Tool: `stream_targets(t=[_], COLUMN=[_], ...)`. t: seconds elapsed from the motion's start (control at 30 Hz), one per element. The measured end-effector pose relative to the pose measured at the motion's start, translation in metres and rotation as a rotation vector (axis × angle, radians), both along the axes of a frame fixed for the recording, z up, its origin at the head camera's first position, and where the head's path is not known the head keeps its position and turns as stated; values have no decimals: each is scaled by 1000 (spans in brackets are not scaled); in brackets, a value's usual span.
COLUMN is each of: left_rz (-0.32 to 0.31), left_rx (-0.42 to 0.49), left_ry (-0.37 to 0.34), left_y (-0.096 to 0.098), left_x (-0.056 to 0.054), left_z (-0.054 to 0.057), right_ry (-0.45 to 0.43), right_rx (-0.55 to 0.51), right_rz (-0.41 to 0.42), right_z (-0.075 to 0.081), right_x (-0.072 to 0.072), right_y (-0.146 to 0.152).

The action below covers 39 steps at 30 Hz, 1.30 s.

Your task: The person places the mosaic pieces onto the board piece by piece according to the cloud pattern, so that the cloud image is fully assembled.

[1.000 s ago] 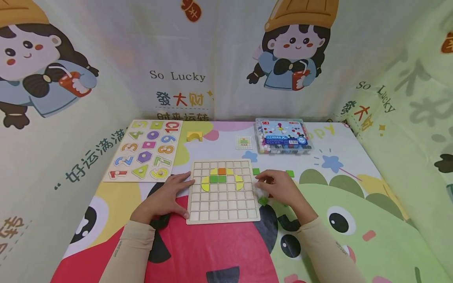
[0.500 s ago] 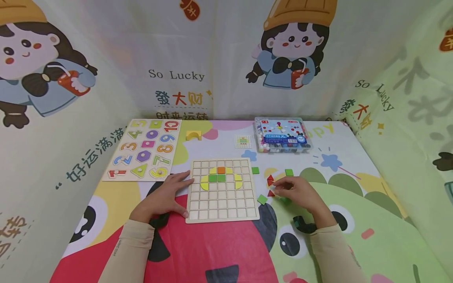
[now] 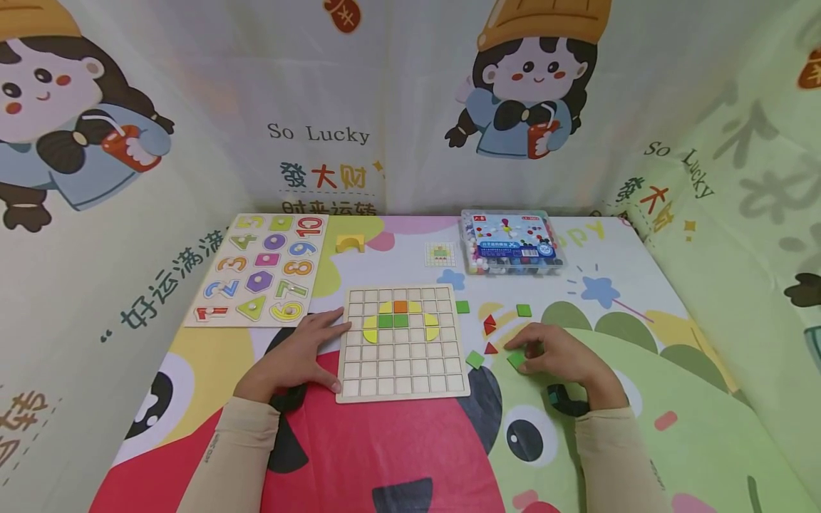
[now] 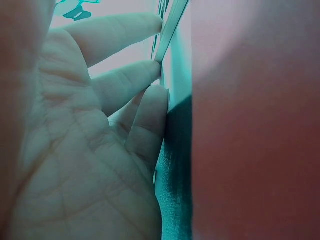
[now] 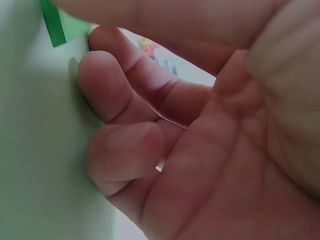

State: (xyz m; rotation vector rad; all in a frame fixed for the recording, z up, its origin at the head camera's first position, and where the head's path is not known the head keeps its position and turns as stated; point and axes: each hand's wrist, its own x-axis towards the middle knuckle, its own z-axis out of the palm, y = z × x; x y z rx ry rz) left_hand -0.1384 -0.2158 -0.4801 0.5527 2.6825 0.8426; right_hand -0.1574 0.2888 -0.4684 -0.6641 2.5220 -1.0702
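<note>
My left hand (image 3: pixel 299 353) rests against the left edge of a square wooden grid board (image 3: pixel 404 385), fingers and thumb spread along it. The fingertips (image 4: pixel 152 70) meet the board's edge in the left wrist view. On the board lie two green square tiles (image 3: pixel 393 320), an orange tile (image 3: pixel 400 306) and several yellow curved pieces (image 3: pixel 370 331). My right hand (image 3: pixel 561 358) is on the table to the right, thumb and index finger about a green square tile (image 3: pixel 516 361) lying flat. In the right wrist view the thumb overlaps that green tile (image 5: pixel 67 25).
Red triangle pieces (image 3: pixel 490 324) and loose green tiles (image 3: pixel 474 359) lie between board and right hand. Behind the board are a small pattern card (image 3: pixel 440 254), a clear box of coloured parts (image 3: pixel 513 242) and a yellow arch block (image 3: pixel 350 244). A number puzzle board (image 3: pixel 256 271) lies at left.
My right hand has moved from the board's right edge, past the red triangles, rightward to the green tile. The red triangles show uncovered now. My left hand has stayed put.
</note>
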Motion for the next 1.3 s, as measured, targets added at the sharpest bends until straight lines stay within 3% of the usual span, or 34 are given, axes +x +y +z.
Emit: stream_targets(t=[0.2, 0.87, 1.3], left_rz=[-3, 3, -3], left_rx=[0, 19, 18], left_ry=[3, -12, -12], left_y=[-1, 0, 0], left_x=[0, -1, -2], left_z=[-1, 0, -2], right_ry=[14, -7, 43], right_rx=[12, 102, 113], right_rz=[-25, -237, -248], right_z=[0, 0, -2], right_x=[0, 0, -2], right_y=[-1, -12, -12])
